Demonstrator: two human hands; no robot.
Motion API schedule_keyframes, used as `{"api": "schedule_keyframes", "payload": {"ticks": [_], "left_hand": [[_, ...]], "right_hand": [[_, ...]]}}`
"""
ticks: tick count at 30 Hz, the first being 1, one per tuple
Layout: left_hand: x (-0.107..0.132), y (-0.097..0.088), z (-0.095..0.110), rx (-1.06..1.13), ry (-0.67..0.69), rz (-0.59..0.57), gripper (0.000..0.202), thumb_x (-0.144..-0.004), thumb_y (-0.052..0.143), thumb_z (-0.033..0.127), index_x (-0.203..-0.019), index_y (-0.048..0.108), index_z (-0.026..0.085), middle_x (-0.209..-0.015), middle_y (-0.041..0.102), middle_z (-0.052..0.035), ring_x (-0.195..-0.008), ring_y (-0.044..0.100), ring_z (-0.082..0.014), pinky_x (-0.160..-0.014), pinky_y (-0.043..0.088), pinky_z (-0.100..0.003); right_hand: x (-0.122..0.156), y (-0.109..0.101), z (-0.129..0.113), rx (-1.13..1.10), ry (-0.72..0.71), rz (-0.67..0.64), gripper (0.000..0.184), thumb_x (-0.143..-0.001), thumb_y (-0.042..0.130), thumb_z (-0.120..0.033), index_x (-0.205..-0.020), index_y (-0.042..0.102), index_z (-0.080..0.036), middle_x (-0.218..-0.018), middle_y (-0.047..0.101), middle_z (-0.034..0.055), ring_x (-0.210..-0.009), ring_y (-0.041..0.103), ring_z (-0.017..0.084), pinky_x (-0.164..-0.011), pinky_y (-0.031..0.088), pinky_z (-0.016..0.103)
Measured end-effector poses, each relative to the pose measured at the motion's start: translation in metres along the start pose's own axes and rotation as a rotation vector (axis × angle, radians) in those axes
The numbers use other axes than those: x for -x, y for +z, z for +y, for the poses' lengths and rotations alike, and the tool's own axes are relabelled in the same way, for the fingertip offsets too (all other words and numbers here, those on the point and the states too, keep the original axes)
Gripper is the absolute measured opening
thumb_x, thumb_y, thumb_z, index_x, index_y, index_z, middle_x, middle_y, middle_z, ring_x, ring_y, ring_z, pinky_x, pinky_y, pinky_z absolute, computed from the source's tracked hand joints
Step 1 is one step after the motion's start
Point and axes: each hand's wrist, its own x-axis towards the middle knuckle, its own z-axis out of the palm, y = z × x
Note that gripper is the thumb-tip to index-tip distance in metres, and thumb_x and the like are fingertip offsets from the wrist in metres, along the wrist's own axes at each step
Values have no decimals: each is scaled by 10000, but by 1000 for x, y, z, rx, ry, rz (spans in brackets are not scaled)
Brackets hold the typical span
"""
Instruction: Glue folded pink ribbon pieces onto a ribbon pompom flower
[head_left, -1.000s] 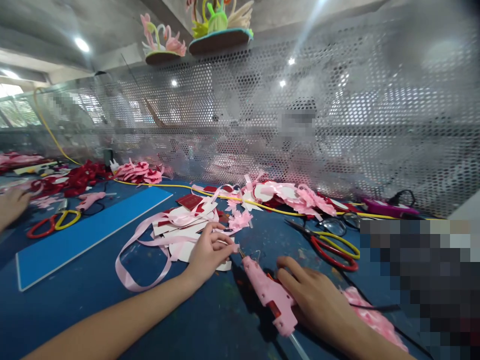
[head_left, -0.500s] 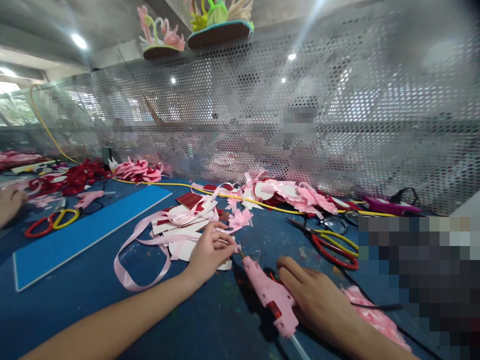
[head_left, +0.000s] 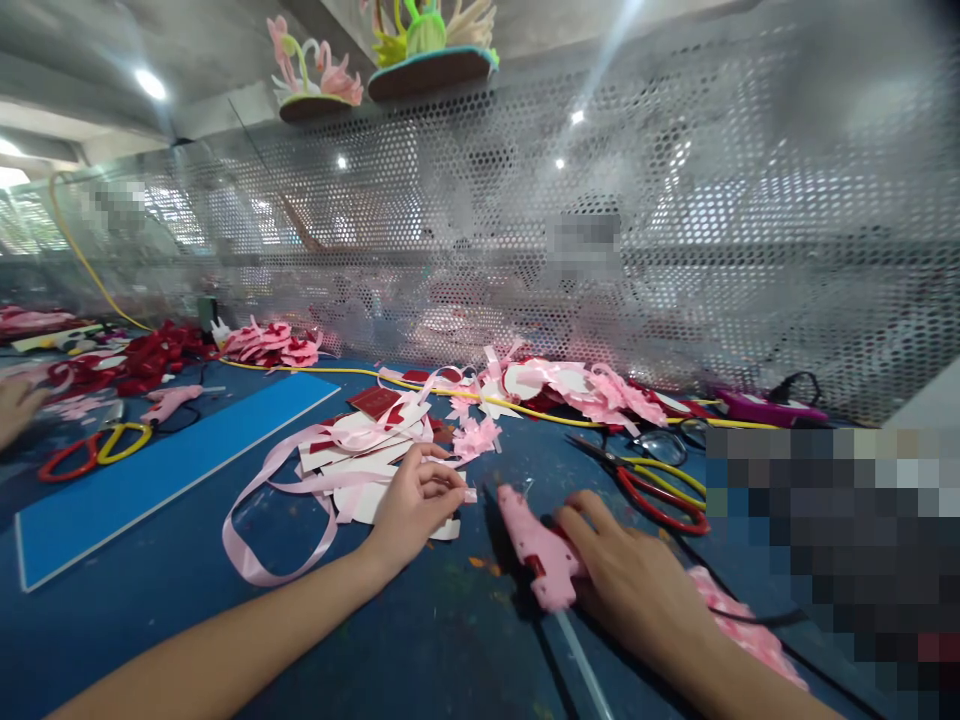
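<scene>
The glue gun is hard pink plastic, smooth with a soft shine. Its glue stick looks clear, smooth and waxy. The looped ribbon at left is thin, silky cloth, quite shiny, and the small pink strip looks silky too. White pieces beside the loop look like flat, dull card. The blue board is smooth and flat. The table top is mostly dull and has paint specks. On the right, the scissors have smooth, plastic-looking handles. The far screen looks like shiny grey metal, full of holes.
</scene>
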Motion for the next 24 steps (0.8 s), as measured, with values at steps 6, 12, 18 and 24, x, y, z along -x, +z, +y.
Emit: {"api": "schedule_keyframes", "payload": {"ticks": [6,12,18,24], "left_hand": [[14,10,8,79,12,-57,417,-678,699,177,-947,382,215,-695,609,51,-610,568,-93,-538,414,-182],[39,30,11,181,-69,-172,469,-649,735,160,-934,366,207,-671,597,66,-519,501,-47,-494,399,-156],[45,32,10,165,-80,-219,458,-667,735,179,-938,366,201,-683,594,62,-515,482,-29,-494,367,-141],[43,31,6,142,-64,-214,453,-673,718,152,-947,361,201,-689,587,66,-547,510,-37,-531,385,-153]], "right_hand": [[-7,-2,7,-160,182,335,508,-681,509,-184,-1184,455,-143,-1234,437,159,-1136,431,334,-893,400,476],[10,-18,-36,-661,-26,296,192,-841,495,-196,-1025,545,-226,-983,570,68,-951,525,213,-822,448,362],[17,-17,-49,-807,-13,273,117,-846,491,-155,-906,574,-211,-793,597,25,-762,546,177,-686,443,310],[17,-17,-47,-830,-17,276,94,-832,522,-165,-851,603,-210,-760,610,20,-730,545,171,-659,426,296]]}}
